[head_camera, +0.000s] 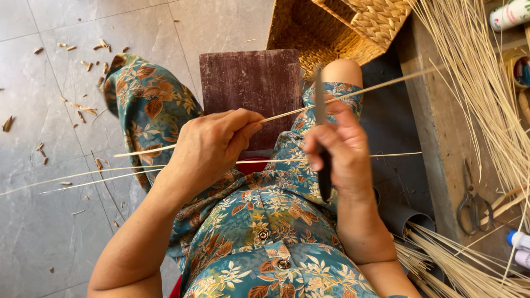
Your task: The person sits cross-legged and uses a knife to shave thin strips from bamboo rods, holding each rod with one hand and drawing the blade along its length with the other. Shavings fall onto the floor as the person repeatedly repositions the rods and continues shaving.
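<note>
Two hands at work, left hand fingers pinched shut on a thin cane strip crossing the lap, right hand fingers wrapped tight round a dark knife, blade up beside the strip, brown board past the knees, woven basket beyond, scissors right.

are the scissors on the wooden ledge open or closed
Closed: the scissors lie flat on the wooden ledge, blades together, pointing away.
</note>
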Demonstrator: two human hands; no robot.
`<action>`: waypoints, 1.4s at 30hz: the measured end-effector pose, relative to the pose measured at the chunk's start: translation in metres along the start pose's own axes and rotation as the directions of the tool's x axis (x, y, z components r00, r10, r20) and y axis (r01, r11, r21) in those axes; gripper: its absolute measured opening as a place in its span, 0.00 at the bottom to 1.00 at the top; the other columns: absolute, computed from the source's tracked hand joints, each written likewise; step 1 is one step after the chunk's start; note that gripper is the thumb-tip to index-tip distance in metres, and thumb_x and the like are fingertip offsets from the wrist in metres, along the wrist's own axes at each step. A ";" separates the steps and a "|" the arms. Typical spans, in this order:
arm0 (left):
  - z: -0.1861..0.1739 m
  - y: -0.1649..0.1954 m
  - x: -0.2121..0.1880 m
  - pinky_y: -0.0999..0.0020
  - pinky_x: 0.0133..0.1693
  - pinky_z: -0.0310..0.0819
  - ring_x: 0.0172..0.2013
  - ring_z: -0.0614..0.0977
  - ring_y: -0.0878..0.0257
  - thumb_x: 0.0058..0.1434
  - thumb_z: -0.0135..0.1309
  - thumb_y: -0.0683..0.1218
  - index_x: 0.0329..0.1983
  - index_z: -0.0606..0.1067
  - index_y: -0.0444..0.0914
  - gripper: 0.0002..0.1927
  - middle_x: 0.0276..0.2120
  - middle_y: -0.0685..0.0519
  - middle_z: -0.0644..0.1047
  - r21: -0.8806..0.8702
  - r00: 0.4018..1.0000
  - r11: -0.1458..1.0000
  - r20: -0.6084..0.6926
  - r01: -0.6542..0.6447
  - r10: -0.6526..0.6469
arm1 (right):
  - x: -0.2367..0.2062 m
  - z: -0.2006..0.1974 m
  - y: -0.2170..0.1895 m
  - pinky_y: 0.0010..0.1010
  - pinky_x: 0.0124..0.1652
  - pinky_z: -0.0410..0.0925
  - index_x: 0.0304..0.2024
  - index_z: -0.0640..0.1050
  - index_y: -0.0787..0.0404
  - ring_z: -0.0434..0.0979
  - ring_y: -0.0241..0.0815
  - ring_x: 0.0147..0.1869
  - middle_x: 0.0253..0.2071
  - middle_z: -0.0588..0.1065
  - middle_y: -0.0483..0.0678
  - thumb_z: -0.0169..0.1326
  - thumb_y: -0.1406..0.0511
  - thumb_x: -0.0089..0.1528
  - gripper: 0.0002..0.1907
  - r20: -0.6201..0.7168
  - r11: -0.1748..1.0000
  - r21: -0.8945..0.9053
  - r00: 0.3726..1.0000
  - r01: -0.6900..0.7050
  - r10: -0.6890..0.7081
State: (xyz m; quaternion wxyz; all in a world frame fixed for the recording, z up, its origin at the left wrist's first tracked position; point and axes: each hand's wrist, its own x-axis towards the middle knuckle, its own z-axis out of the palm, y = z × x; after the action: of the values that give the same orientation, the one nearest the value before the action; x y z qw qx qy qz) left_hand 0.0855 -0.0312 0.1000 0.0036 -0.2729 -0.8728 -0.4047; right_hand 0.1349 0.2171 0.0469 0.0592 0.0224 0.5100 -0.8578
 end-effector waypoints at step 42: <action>-0.038 -0.028 -0.052 0.64 0.29 0.77 0.23 0.84 0.58 0.59 0.57 0.44 0.48 0.82 0.45 0.13 0.28 0.49 0.82 0.129 0.903 0.917 0.170 0.378 -0.396 | 0.008 -0.049 0.006 0.22 0.27 0.64 0.60 0.73 0.63 0.69 0.34 0.24 0.31 0.76 0.49 0.52 0.68 0.71 0.15 -0.173 0.975 -0.187 0.973 0.118 -0.151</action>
State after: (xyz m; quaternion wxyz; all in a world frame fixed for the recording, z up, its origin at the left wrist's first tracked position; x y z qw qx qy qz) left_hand 0.1077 -0.0974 0.0940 -0.1485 -0.1315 -0.9237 -0.3278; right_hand 0.1270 0.2566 0.0179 -0.0455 0.0623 0.5872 -0.8057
